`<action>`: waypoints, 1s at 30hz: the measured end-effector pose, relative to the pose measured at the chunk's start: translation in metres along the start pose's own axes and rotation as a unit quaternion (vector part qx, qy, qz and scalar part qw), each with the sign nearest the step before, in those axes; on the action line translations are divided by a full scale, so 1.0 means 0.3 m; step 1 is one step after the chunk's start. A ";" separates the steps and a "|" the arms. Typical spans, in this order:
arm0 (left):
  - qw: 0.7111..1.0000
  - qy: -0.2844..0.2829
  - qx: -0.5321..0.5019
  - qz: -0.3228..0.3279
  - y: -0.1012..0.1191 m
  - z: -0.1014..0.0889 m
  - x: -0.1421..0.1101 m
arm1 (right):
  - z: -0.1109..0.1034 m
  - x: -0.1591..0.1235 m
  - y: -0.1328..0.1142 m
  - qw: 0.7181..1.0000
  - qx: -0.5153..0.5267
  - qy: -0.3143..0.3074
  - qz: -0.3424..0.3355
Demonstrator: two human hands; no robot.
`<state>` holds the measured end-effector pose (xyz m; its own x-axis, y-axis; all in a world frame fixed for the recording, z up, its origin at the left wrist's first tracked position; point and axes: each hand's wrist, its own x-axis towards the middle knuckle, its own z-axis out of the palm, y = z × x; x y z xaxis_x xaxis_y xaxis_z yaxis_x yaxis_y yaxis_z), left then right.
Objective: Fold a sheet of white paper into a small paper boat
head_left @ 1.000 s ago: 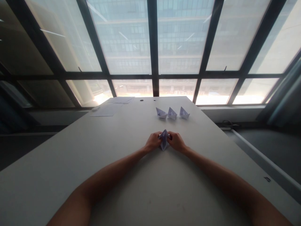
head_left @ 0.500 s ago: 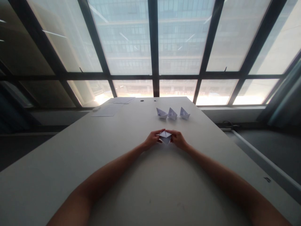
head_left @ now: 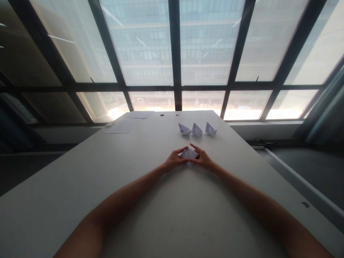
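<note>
A small folded white paper (head_left: 189, 153), with a pointed, boat-like outline, is held between my two hands near the middle of the table. My left hand (head_left: 173, 159) grips its left side, thumb along the near edge. On the opposite side my right hand (head_left: 204, 159) pinches it, thumb in front and index finger raised at the back. The two thumbs nearly meet at the front, covering part of the paper's lower edge. Beyond my hands stand three folded paper boats, the left one (head_left: 184, 129), the middle one (head_left: 196, 130) and the right one (head_left: 211, 129).
White paper sheets (head_left: 118, 126) lie at the far left of the white table (head_left: 139, 208), with more sheets (head_left: 139, 114) behind. Small dark holes are near the far edge. A dark mark (head_left: 305, 204) shows at the right edge. Tall windows rise beyond the table.
My thumbs have come together across the front of the folded paper, and my right index finger has lifted. The paper shows a wider, more opened face. The three boats have stayed put.
</note>
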<state>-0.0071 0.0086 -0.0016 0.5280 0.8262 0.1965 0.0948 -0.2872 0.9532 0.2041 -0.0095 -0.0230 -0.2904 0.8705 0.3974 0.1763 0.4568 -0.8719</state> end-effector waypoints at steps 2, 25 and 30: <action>1.000 0.000 0.019 0.017 -0.007 0.002 0.006 | 0.004 0.001 0.010 0.999 0.033 -0.007 0.023; 0.993 -0.051 0.110 -0.005 0.003 0.013 0.010 | 0.001 0.014 -0.006 0.996 -0.050 -0.053 0.046; 0.993 -0.048 0.102 -0.017 0.009 0.015 0.012 | 0.003 0.019 0.002 0.996 -0.049 -0.032 0.065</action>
<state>-0.0010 0.0085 0.0005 0.5980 0.7904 0.1332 0.2780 -0.3603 0.8904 0.2017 -0.0045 -0.0218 -0.3181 0.9112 0.2616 0.3067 0.3600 -0.8811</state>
